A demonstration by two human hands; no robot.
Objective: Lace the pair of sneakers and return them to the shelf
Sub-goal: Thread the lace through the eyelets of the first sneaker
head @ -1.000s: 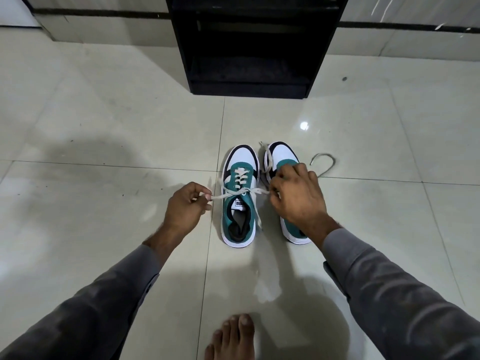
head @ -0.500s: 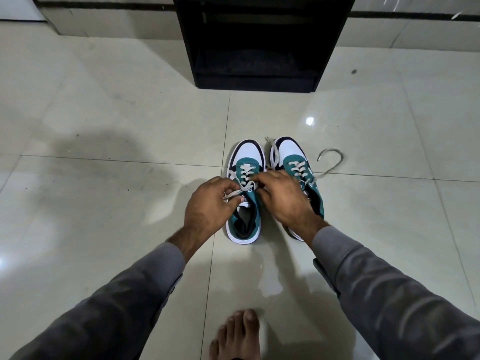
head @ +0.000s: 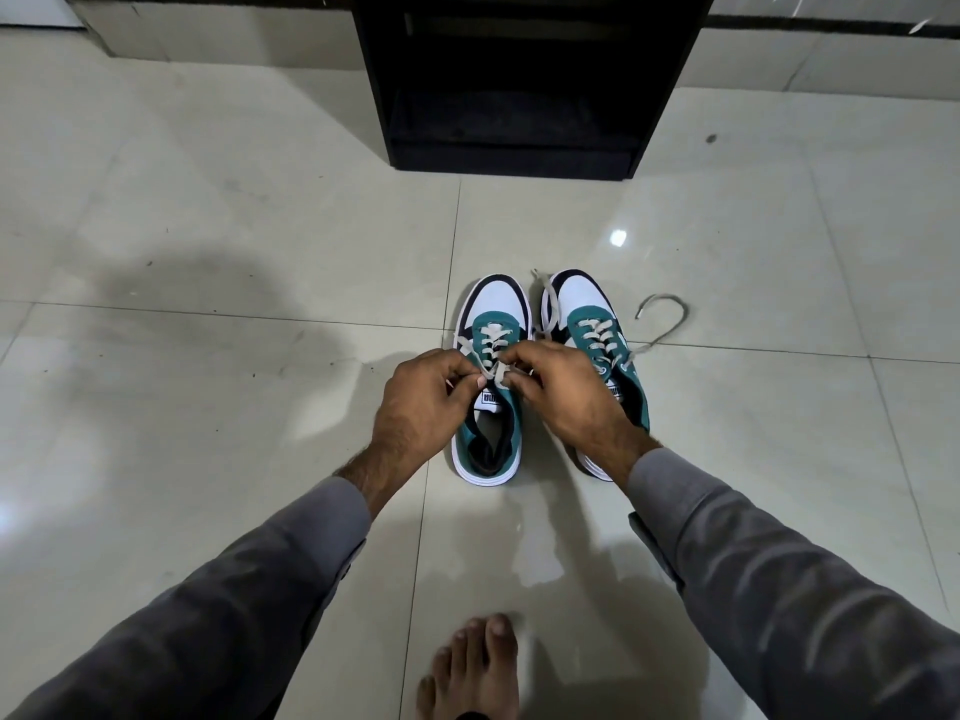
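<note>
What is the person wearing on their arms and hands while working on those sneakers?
Both arms are in long grey sleeves: the left sleeve and the right sleeve end at buttoned-looking cuffs by the wrists. The left hand and right hand are bare, with no gloves; no rings or watch show. A bare foot also shows at the bottom.

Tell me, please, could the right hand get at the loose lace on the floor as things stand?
Probably yes: the loose lace lies on open floor just beyond the right hand, nothing between, but that hand is now busy pinching the left sneaker's lace.
</note>
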